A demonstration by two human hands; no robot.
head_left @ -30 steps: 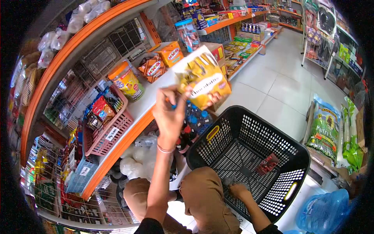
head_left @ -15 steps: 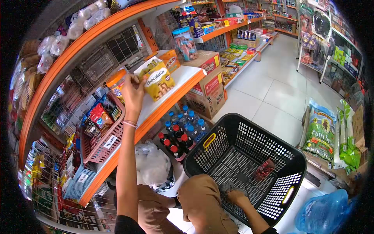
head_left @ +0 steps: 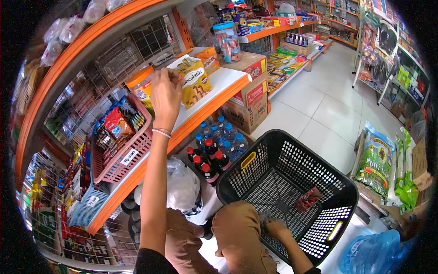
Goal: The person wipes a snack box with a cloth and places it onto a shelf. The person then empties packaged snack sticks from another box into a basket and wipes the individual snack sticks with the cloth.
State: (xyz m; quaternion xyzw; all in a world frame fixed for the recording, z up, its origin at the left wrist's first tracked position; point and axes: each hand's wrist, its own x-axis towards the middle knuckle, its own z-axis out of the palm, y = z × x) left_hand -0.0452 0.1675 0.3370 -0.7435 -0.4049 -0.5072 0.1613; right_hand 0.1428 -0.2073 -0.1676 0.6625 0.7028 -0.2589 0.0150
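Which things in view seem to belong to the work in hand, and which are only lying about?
Seemingly in the work:
yellow Chocolatos box, beside left hand
white shelf under it
grey cloth and black basket, at right hand

Lying about:
blue-capped bottles
printed sack
pink basket

White shelf (head_left: 230, 78) with an orange front edge. On it, from left to right: a blue basket (head_left: 86, 213), a pink basket (head_left: 115, 167), an orange-lidded jar (head_left: 140, 84), an upright yellow Chocolatos box (head_left: 196, 84) and, behind that, an orange box (head_left: 207, 59). Beside the shelf, a black basket (head_left: 319, 169) sits on the pale tiled floor (head_left: 315, 107).
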